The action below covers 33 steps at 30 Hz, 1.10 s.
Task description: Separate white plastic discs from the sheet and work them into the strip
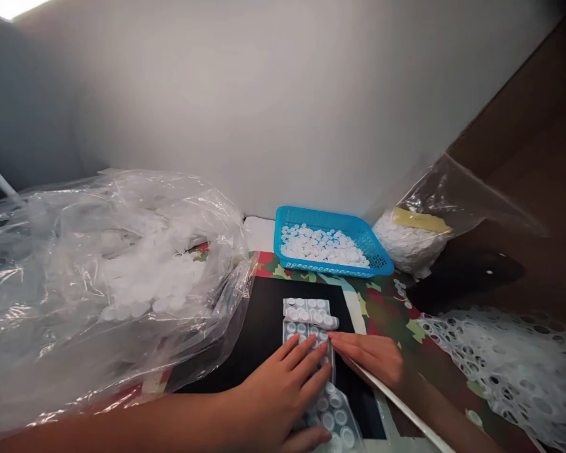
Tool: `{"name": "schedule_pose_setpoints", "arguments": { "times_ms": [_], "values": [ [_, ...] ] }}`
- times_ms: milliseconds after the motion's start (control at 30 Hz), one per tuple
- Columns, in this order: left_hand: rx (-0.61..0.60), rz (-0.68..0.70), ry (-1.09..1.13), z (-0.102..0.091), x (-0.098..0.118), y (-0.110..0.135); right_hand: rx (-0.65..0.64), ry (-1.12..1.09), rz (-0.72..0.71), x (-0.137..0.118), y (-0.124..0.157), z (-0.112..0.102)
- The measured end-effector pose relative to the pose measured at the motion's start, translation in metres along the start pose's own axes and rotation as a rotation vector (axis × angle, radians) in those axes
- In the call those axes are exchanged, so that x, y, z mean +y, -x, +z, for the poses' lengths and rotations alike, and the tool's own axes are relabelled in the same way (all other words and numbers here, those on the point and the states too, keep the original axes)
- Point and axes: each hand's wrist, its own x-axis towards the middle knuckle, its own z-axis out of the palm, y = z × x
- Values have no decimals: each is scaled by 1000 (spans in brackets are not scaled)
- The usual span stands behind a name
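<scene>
My left hand (pixel 287 385) lies with its fingers spread across a pale strip of round white discs (pixel 290 328) on a black mat (pixel 264 327). My right hand (pixel 375 358) is closed, its fingertips at the right edge of that strip. A thin white stick (pixel 405 412) runs from under its fingers toward the bottom right. Near the far end, a short row of discs (pixel 327 319) lies slightly askew across the strip. Below my left hand, a further sheet of rings and discs (pixel 340 418) is partly covered.
Behind the mat stands a blue basket (pixel 382 264) with many small white discs. A large clear plastic bag (pixel 75 302) of white pieces fills the left side. On the right are a bag with a yellow label (pixel 422 220) and a heap of perforated white sheets (pixel 523 365).
</scene>
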Motion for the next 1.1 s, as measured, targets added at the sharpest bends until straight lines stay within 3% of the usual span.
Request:
{"name": "schedule_pose_setpoints", "arguments": {
  "times_ms": [133, 500, 633, 800, 900, 1100],
  "values": [
    [-3, 18, 63, 5, -6, -1, 161, 7, -63, 8, 1, 3],
    [-10, 15, 83, 8, -8, -4, 110, -46, -3, 15, -6, -1],
    [-31, 8, 81, 9, -8, -4, 71, 86, -12, 8, -4, -5],
    [-36, 30, 59, 9, -7, -6, 39, 272, -129, 2, -13, -7],
    [-32, 38, 51, 9, -7, -6, 52, 267, -162, 3, -17, -5],
    [-3, 38, 39, 11, -6, -4, 51, 271, -99, 4, -16, -5]
  ]
}}
